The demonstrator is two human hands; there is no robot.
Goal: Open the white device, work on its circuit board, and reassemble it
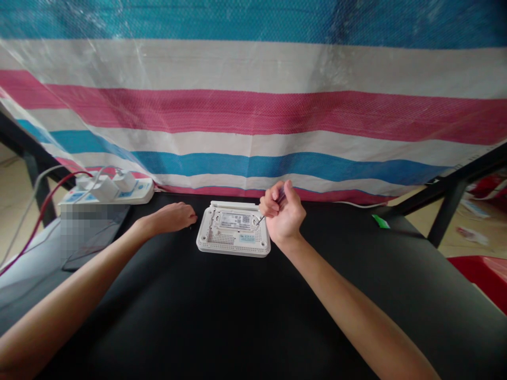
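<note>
A white router [225,240] lies on the black table with its vented, labelled underside facing up. Folded along its far edge is a white antenna [233,205]. My right hand [284,214] is closed around a thin screwdriver [260,220]; its slim shaft slants down to the right part of the router, near a hole there. The handle is mostly hidden by my fingers. To the left of the router, my left hand [174,217] rests closed by the table surface, fingertips together, apart from the router. Whatever those fingertips hold is too small to make out.
A white power strip [144,191] with plugged-in adapters and cables stands at the back left. Below it lies a dark flat device [114,221], partly blurred. A small green packet [381,221] is on the right. Striped sheeting [253,111] hangs behind the black table [237,316].
</note>
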